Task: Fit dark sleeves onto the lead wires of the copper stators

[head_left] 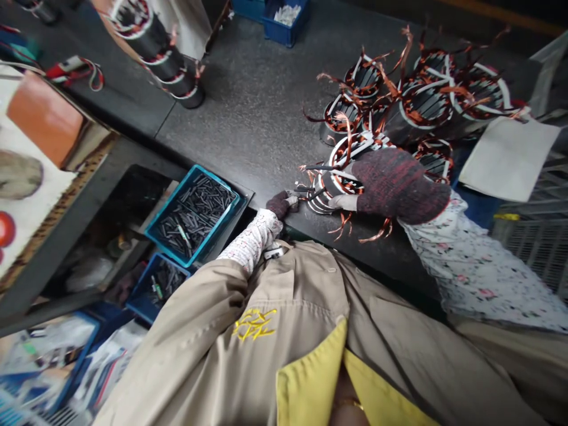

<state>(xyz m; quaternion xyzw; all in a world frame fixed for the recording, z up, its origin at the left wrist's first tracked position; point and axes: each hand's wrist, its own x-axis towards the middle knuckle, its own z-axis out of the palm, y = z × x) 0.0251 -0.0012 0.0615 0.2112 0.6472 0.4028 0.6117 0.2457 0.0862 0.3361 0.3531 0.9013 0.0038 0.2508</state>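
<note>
My right hand (pixel 394 183), in a dark maroon knit glove, is wrapped over a motor stator (pixel 322 198) with copper windings and white lacing. The stator lies tilted near the bench's front edge. Black-sleeved wire leads (pixel 316 194) stick out of its left end. My left hand (pixel 284 205), also gloved, is closed in a pinch at the tip of one such lead; its fingertips partly hide the spot. Loose copper strands (pixel 344 226) hang below the stator. Right behind it stand several more wound stators (pixel 426 106), copper ends spread out.
A teal bin (pixel 191 260) of short black sleeves sits left of my left arm, with a blue bin (pixel 155 287) below it. Stacked stators (pixel 164 65) stand at the back left. White paper (pixel 510 157) lies at right. A blue box (pixel 285 29) holds white pieces.
</note>
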